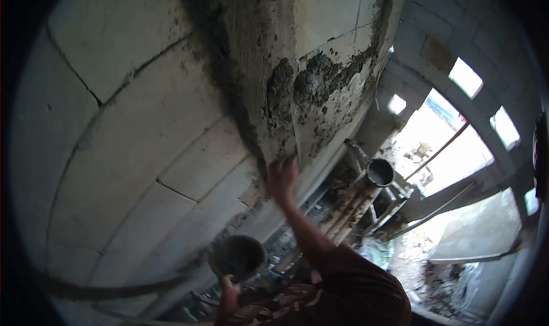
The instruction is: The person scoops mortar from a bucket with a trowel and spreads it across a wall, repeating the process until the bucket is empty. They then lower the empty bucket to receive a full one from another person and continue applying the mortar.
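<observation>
My left hand (229, 290) grips the rim of a round dark mortar bucket (219, 256), held low in front of the block wall (131, 154). Its inside is dark, and what lies in it is hard to see. My right hand (282, 177) is raised against the wall's corner, fingers closed, and cannot tell what is in them. Just above that hand, wet grey mortar (280, 94) sticks to the corner in rough lumps. More mortar (317, 80) is spread over the face to the right. A dark mortar band (223, 68) runs down the wall left of the corner.
Another round bucket (380, 172) stands on wooden scaffold planks (350, 209) to the right. Metal poles (437, 151) lean across a bright opening. Below right lie a pale sheet (480, 229) and rubble (443, 286). A further block wall (440, 26) rises at the back.
</observation>
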The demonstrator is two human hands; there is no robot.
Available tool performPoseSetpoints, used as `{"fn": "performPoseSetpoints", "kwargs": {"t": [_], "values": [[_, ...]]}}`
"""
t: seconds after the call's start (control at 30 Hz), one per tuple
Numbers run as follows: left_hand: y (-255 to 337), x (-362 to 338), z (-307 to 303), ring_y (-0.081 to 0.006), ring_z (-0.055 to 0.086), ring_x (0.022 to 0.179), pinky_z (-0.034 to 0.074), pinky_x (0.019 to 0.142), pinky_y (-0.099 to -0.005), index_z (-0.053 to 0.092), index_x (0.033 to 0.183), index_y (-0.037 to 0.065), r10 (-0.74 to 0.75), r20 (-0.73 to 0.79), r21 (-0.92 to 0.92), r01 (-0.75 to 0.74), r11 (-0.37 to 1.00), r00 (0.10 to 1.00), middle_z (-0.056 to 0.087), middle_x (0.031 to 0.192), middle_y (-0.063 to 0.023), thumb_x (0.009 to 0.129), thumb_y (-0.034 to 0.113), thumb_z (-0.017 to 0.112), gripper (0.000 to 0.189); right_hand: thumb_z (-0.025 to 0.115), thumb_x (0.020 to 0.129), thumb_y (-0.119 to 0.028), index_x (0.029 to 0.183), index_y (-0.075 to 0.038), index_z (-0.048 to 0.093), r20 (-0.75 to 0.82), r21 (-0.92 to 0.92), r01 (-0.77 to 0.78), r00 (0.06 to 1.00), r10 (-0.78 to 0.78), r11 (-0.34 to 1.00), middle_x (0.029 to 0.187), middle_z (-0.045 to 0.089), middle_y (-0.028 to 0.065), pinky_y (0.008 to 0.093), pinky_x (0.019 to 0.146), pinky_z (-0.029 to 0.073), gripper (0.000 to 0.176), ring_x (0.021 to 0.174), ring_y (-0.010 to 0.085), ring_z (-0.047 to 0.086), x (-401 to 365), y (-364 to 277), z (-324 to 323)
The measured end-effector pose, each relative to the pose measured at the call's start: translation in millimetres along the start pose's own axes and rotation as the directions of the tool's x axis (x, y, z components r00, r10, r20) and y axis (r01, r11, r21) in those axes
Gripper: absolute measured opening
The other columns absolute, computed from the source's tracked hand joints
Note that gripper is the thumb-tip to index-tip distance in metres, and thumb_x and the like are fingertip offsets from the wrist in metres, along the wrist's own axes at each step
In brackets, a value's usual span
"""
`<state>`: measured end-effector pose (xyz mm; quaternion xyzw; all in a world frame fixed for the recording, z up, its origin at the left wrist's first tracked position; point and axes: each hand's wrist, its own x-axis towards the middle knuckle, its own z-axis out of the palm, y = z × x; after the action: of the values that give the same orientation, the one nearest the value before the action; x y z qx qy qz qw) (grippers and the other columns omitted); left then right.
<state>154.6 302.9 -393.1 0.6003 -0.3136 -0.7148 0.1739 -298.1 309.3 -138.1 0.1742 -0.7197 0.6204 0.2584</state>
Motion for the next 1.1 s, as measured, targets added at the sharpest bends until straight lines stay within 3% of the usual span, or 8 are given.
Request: {"fn": "performPoseSetpoints", "kwargs": {"t": [0.07, 0.23, 0.3, 0.53, 0.63, 0.77, 0.9, 1.1], "values": [[15.4, -36.3, -14.9, -0.0327, 0.055, 0.094, 0.045, 0.086, -0.0428, 0.054, 0.102, 0.003, 0.639, 0.528, 0.701, -0.711, 0.044, 0.560, 0.053, 0.102, -0.0161, 0.064, 0.016, 0.076, 0.046, 0.060, 0.082, -0.013, 0.107, 0.000, 0.046, 0.334, 0.196, -0.370, 0.896, 0.293, 0.908, 0.084, 0.056, 0.0216, 0.0406, 0.067, 0.044, 0.031, 0.078, 0.0396, 0.056, -70.7, -60.5, -38.7], [37.5, -19.9, -9.7, -0.0281, 0.055, 0.097, 0.043, 0.088, -0.0399, 0.051, 0.117, 0.002, 0.249, 0.564, 0.822, -0.566, -0.071, 0.788, 0.054, 0.112, -0.0169, 0.062, 0.013, 0.074, 0.060, 0.053, 0.084, -0.037, 0.116, -0.012, 0.051, 0.959, -0.282, 0.049, 0.014, 0.282, 0.958, 0.097, 0.062, 0.0207, 0.0482, 0.075, 0.050, 0.041, 0.090, 0.0374, 0.062, -221.8, 38.6, -152.8], [68.4, -59.0, 53.2, -0.0284, 0.056, 0.102, 0.042, 0.091, -0.0373, 0.047, 0.123, 0.000, 0.121, 0.197, 0.058, -0.134, 0.989, 0.973, 0.052, 0.122, -0.0167, 0.071, 0.009, 0.064, 0.056, 0.053, 0.082, -0.031, 0.110, -0.012, 0.059, 0.790, -0.533, 0.164, -0.254, 0.558, 0.830, 0.098, 0.064, 0.0186, 0.0442, 0.073, 0.053, 0.034, 0.090, 0.0322, 0.064, -214.8, 40.4, -178.7], [86.4, -54.0, 115.7, -0.0252, 0.039, 0.126, 0.028, 0.104, -0.0293, 0.029, 0.137, -0.007, 0.341, 0.565, 0.397, -0.610, 0.686, 0.751, 0.039, 0.138, -0.0186, 0.077, 0.002, 0.053, 0.065, 0.059, 0.072, -0.018, 0.087, -0.009, 0.068, 0.844, -0.470, 0.245, -0.156, 0.513, 0.848, 0.077, 0.067, 0.0091, 0.0383, 0.058, 0.053, 0.020, 0.073, 0.0264, 0.066, -257.3, 81.1, -133.1], [106.5, -73.7, 130.3, -0.0227, 0.028, 0.133, 0.021, 0.107, -0.0285, 0.023, 0.140, -0.007, 0.394, 0.667, 0.349, -0.732, 0.585, 0.633, 0.030, 0.144, -0.0190, 0.078, 0.002, 0.053, 0.069, 0.061, 0.071, -0.022, 0.088, -0.009, 0.068, 0.899, 0.063, 0.547, -0.394, 0.190, 0.835, 0.072, 0.065, 0.0049, 0.0357, 0.054, 0.051, 0.022, 0.066, 0.0238, 0.064, -237.9, 91.5, -143.0], [126.0, -63.5, 137.1, -0.0209, 0.034, 0.130, 0.025, 0.105, -0.0276, 0.025, 0.140, -0.004, 0.319, 0.701, 0.331, -0.688, 0.646, 0.637, 0.034, 0.142, -0.0168, 0.078, 0.003, 0.052, 0.068, 0.059, 0.072, -0.022, 0.084, -0.004, 0.065, 0.982, -0.085, -0.010, -0.169, 0.082, 0.996, 0.073, 0.063, 0.0117, 0.0362, 0.054, 0.049, 0.022, 0.062, 0.0221, 0.062, -234.2, 55.1, -154.5], [169.9, -111.1, 166.3, -0.0186, 0.049, 0.112, 0.036, 0.096, -0.0288, 0.036, 0.136, 0.001, 0.260, 0.708, 0.370, -0.658, 0.656, 0.657, 0.050, 0.126, -0.0107, 0.077, 0.001, 0.051, 0.061, 0.058, 0.084, -0.017, 0.095, -0.006, 0.055, 0.905, -0.369, -0.814, -0.205, 0.372, 0.449, 0.069, 0.056, 0.0045, 0.0310, 0.045, 0.047, 0.016, 0.055, 0.0163, 0.058, -203.3, 19.3, -165.7], [176.1, -102.5, 220.1, -0.0226, 0.055, 0.104, 0.045, 0.090, -0.0367, 0.046, 0.125, 0.004, 0.280, 0.658, 0.115, -0.460, 0.880, 0.699, 0.056, 0.116, -0.0100, 0.077, 0.002, 0.051, 0.048, 0.052, 0.085, -0.020, 0.095, -0.004, 0.048, 0.940, -0.219, -0.961, -0.160, 0.302, 0.171, 0.068, 0.048, 0.0029, 0.0262, 0.042, 0.044, 0.018, 0.049, 0.0109, 0.049, -152.8, 17.3, -180.2]]}}
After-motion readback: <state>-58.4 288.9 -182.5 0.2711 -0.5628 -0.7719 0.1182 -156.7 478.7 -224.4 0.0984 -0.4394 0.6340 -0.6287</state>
